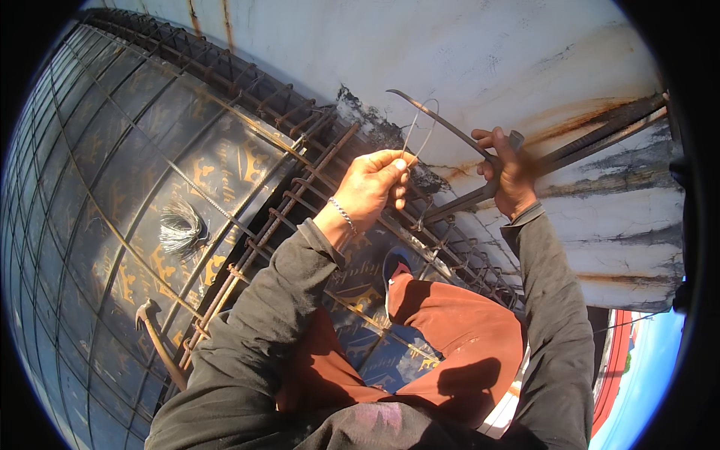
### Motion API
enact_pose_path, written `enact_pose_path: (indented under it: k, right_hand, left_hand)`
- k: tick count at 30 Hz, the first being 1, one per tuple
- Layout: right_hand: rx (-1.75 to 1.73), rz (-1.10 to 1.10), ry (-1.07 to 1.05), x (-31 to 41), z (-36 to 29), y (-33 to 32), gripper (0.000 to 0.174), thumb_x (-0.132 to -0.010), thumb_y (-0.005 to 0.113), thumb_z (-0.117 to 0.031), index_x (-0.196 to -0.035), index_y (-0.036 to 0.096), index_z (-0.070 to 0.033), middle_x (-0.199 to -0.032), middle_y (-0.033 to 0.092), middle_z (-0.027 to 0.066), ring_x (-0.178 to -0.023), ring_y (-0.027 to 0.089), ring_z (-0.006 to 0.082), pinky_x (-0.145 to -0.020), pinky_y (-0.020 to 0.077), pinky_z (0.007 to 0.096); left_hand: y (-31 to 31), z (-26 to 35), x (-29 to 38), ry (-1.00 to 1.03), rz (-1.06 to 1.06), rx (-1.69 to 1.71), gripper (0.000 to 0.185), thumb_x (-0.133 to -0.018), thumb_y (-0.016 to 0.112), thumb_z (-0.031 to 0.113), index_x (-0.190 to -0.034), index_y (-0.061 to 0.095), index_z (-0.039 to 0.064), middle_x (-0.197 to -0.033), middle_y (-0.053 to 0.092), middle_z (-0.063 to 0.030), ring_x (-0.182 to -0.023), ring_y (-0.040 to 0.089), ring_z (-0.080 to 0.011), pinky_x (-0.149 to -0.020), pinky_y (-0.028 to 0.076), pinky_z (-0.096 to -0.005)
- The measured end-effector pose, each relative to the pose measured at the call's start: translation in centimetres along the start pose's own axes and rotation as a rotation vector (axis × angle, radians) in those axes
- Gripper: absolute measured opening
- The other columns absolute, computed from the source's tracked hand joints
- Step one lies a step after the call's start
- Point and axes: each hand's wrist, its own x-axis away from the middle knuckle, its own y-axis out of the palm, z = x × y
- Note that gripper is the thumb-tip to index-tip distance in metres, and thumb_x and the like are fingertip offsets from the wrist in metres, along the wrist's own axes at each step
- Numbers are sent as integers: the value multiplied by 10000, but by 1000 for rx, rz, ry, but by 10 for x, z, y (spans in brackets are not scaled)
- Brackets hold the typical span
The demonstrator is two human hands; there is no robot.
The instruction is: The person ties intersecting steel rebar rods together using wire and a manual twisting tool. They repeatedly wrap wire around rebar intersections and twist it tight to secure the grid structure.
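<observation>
Pinched between the thumb and fingers of my left hand (378, 183) is a thin looped tie wire (430, 126), its loop pointing up toward the wall. My right hand (509, 174) grips a dark metal tool with a long, slightly curved point (444, 119) that reaches left past the wire loop; its exact kind is unclear. The point and the loop overlap in view; whether they touch I cannot tell. Below both hands runs a rebar cage (422, 216) with stirrups. A bundle of tie wires (181, 229) lies on the printed formwork panel (225, 160) at left.
A claw hammer (157, 337) lies at the lower left beside rebar. Crossing bars form a mesh (107, 219) over the panels. A stained, cracked concrete wall (478, 50) rises ahead, with thick rebar (602, 138) jutting along it at right. My sandalled foot (396, 267) stands near the cage.
</observation>
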Motion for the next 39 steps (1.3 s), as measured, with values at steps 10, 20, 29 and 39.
enact_pose_path:
  k: [10,20,29,39]
  right_hand:
    - [439,-573,-668,-14,204,149,271,-754,845,-240,-919,720,-65,-1234,552,211,-971,630,373,-798,529,441]
    - [659,-844,-933,-13,254,247,336,-775,799,-308,-889,657,-26,-1196,504,199,-986,586,383,-875,472,475]
    - [864,-1178,-832,-4,278,269,311,-833,739,-239,-996,650,10,-1333,443,260,-1096,572,425,-968,439,510]
    - [535,-546,-1050,-29,183,238,462,-874,686,-229,-1258,585,8,-1295,536,197,-1163,541,355,-970,416,491]
  left_hand:
    - [-112,104,78,345,900,-287,307,-1035,484,100,-1292,531,-61,-851,530,-11,-686,498,-96,-616,465,-257]
    - [-102,118,138,389,1091,-439,335,-970,593,85,-1272,575,-58,-834,544,-7,-666,508,-91,-570,457,-248]
    - [-133,115,154,173,1219,-882,388,-982,579,111,-1326,558,-66,-705,482,47,-545,403,-44,-476,355,-219]
    - [-154,95,133,-142,882,-1421,377,-937,577,238,-1206,660,-14,-1131,682,-259,-1081,663,-358,-950,496,-375]
